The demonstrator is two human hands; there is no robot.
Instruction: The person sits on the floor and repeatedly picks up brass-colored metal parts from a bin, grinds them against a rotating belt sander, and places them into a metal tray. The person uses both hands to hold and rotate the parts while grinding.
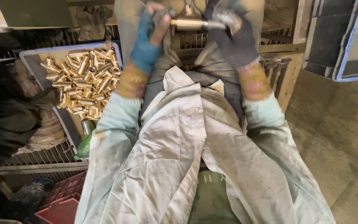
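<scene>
Together left hand [151, 29], right hand [231, 31] clasp brass fitting [188, 22].

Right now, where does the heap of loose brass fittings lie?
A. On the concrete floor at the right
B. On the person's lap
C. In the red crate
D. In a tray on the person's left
D: the brass fittings fill a pale-rimmed tray beside the left hand.

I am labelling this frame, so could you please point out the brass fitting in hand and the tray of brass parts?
brass fitting [188, 23]: head view, on its barrel.
tray [29, 59]: head view, on its bare rim.
</scene>
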